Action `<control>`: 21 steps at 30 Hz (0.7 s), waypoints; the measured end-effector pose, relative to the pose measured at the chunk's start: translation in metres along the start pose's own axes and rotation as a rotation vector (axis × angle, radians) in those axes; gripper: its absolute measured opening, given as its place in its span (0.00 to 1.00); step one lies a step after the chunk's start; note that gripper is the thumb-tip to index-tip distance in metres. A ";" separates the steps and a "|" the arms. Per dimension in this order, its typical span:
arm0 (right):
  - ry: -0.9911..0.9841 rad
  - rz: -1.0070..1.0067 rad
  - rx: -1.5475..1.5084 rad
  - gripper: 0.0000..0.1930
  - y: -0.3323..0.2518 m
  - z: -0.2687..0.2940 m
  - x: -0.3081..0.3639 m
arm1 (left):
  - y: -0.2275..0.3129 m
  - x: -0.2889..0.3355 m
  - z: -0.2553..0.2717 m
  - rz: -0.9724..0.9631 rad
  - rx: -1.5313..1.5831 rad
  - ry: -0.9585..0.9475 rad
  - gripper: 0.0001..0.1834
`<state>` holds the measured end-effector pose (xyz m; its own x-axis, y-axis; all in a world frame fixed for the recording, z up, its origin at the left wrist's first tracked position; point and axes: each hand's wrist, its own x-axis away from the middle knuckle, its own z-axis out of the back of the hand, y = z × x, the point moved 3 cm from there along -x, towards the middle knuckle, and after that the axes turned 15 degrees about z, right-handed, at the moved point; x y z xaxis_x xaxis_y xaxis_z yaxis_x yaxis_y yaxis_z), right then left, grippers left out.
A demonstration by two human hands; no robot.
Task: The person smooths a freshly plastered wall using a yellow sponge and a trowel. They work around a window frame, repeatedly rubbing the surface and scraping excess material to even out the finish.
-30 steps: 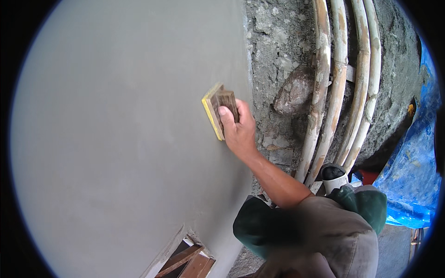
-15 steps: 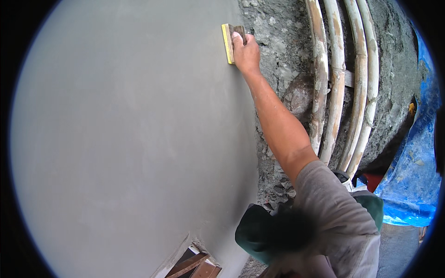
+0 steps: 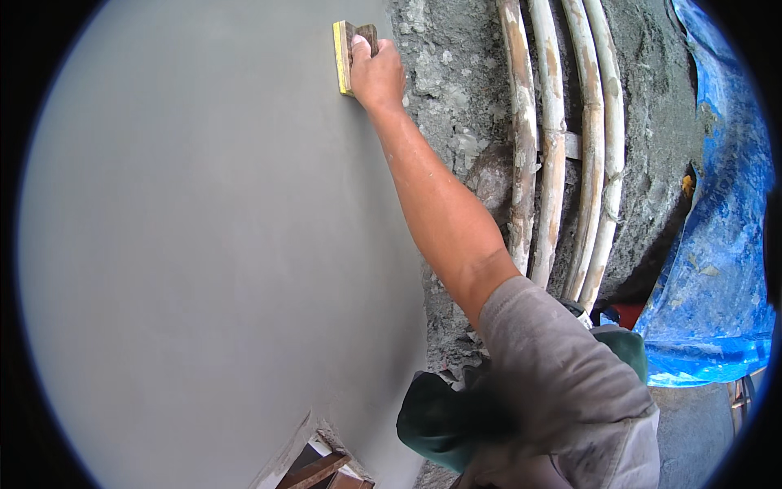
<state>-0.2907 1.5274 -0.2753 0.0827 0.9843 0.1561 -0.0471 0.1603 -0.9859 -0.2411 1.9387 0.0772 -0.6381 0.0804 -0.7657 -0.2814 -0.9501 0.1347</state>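
My right hand [image 3: 378, 75] is closed around the brown handle of a plastering float [image 3: 347, 59] with a yellow pad along its left side. The float is at the upper part of a smooth grey plastered wall [image 3: 204, 212], near its border with rough surface. Whether the whole pad touches the plaster I cannot tell. My bare forearm reaches up from a grey-brown sleeve at the lower right. My left hand is out of the picture.
Right of the plaster runs a rough, crumbly strip of concrete [image 3: 456, 106]. Several pale, mottled pipes [image 3: 554, 147] stand along it. A blue tarp [image 3: 709, 277] hangs at the right. Near the bottom is an opening with brown wooden pieces [image 3: 314, 471], beside a dark green cloth [image 3: 432, 416].
My right hand and the float have moved left and slightly up, further onto the smooth plaster. The whole view has also shifted, with the pipes and tarp now further left.
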 end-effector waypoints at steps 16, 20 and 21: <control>-0.617 -0.234 -0.067 0.24 -0.281 0.189 0.347 | -0.047 -0.034 0.093 -0.027 0.166 -0.631 0.50; -0.596 -0.125 0.416 0.28 -0.286 0.307 0.297 | -0.045 -0.060 0.162 0.054 0.079 -1.045 0.44; -0.585 -0.182 0.531 0.28 -0.281 0.342 0.284 | -0.055 -0.057 0.168 0.080 0.017 -1.106 0.43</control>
<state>-0.5941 1.7871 0.0666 -0.3929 0.7951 0.4620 -0.5618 0.1902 -0.8052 -0.3097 2.0371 0.2189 -0.9404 0.2519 0.2286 -0.2150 -0.9609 0.1742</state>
